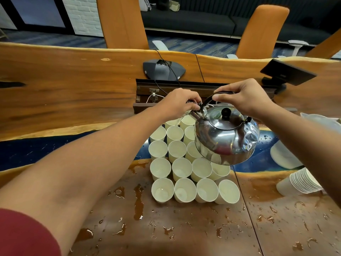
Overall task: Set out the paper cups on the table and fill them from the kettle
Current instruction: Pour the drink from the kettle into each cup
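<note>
A shiny steel kettle (227, 133) hangs tilted to the left above a tight block of several white paper cups (181, 169) standing on the wet wooden table (166, 228). My right hand (245, 97) grips the kettle's black top handle. My left hand (180, 103) pinches the spout's cap lever at the front of the kettle. Water runs from the spout (194, 114) into a cup in the back row (172, 122). Some near cups hold a little water. The kettle's body hides a few cups on the right side.
A stack of nested paper cups (299, 182) lies on its side at the right, next to white plastic wrap (284, 154). Puddles and drops cover the table. A conference phone (163, 69), cables and an open cable tray lie behind the cups; orange chairs stand beyond.
</note>
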Motion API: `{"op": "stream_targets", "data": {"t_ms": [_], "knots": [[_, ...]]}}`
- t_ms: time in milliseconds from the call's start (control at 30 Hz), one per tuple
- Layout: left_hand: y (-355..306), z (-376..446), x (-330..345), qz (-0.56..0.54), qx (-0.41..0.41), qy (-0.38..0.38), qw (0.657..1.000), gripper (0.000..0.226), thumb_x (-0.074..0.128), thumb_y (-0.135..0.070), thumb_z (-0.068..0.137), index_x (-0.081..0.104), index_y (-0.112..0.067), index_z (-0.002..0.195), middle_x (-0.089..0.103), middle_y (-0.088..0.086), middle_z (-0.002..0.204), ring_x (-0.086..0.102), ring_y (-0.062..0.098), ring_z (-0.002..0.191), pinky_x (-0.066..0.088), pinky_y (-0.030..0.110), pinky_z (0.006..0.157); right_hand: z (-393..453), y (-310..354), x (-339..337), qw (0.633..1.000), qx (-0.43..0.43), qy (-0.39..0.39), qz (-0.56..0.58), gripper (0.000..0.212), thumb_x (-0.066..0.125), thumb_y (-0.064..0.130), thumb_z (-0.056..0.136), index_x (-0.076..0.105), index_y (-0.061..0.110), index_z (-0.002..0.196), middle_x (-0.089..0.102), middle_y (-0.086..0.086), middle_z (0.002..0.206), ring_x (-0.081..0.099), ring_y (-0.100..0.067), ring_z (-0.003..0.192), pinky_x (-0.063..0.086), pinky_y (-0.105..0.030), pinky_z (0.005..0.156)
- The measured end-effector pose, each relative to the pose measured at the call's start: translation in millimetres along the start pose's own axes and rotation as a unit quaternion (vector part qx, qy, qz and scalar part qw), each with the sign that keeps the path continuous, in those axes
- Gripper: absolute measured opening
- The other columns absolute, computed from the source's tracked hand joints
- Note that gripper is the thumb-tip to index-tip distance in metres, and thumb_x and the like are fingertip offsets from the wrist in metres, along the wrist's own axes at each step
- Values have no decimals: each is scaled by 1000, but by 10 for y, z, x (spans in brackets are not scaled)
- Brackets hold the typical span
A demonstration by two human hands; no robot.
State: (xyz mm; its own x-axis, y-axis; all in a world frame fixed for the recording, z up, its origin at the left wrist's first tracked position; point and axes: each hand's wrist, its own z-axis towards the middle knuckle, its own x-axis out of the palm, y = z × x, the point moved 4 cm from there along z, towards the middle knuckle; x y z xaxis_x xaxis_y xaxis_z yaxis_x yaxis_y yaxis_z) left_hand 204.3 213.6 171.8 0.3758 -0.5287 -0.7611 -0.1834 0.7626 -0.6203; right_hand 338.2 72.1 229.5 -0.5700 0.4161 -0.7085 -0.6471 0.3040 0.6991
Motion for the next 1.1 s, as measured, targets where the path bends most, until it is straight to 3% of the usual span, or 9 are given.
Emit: {"op": "stream_targets", "data": {"t_ms": [167,333,500,567,667,733,800,1000,1100], "knots": [[-27,6,12,1,0,3,1000,22,65,-25,95,69,-21,116,68,-4,109,55,11,97,40,28,80,-15,-24,-24,1000,1,-2,3,21,81,40,78,78,30,96,73,18,88,63,6,86,46,-22,84],[-54,15,18,3,3,4,1000,22,65,-25,94,69,-21,116,68,-4,110,57,13,99,44,31,84,-34,-40,-48,1000,-1,-6,-2,20,81,40,79,78,30,95,70,22,76,58,15,67,42,-16,73],[-61,46,9,11,8,4,1000,23,65,-27,94,70,-21,115,68,-3,110,56,13,100,41,30,82,-84,-27,-77,1000,-3,1,25,17,77,28,85,75,20,100,57,28,47,51,12,43,38,-4,48],[-70,66,0,18,14,6,1000,22,65,-28,94,70,-22,114,68,-3,109,56,14,100,42,31,83,-88,-53,-88,1000,1,-6,30,21,77,27,85,76,16,104,56,27,45,50,9,42,37,-4,47],[-102,94,-32,23,21,5,999,22,65,-28,94,70,-21,114,66,-5,106,56,14,99,43,31,84,-89,-114,-107,998,17,-21,65,23,79,34,81,78,22,101,55,12,49,41,-7,42,39,-19,50],[-134,107,-50,22,25,4,999,22,65,-27,94,70,-20,114,64,-6,103,56,14,97,44,31,83,-91,-127,-126,996,22,-28,86,23,81,41,78,79,28,96,52,-11,58,33,-25,52,34,-31,53],[-154,122,-47,20,28,3,999,21,65,-27,94,70,-21,113,65,-6,102,57,14,97,46,33,85,-107,-109,-149,995,17,-26,94,19,81,41,78,79,30,93,50,-16,61,29,-28,54,30,-31,50],[-215,183,32,17,34,-2,999,23,65,-28,94,70,-21,115,68,-3,111,55,16,106,45,37,92,-134,-163,-263,996,21,-34,79,20,81,40,79,79,27,94,43,5,43,25,-17,41,26,-20,41],[-257,219,90,14,36,2,999,23,66,-28,93,70,-21,114,69,-2,110,56,16,105,45,38,92,-150,-177,-298,998,11,-31,55,15,80,32,82,77,24,95,53,16,43,42,-2,37,34,-8,45]]}}
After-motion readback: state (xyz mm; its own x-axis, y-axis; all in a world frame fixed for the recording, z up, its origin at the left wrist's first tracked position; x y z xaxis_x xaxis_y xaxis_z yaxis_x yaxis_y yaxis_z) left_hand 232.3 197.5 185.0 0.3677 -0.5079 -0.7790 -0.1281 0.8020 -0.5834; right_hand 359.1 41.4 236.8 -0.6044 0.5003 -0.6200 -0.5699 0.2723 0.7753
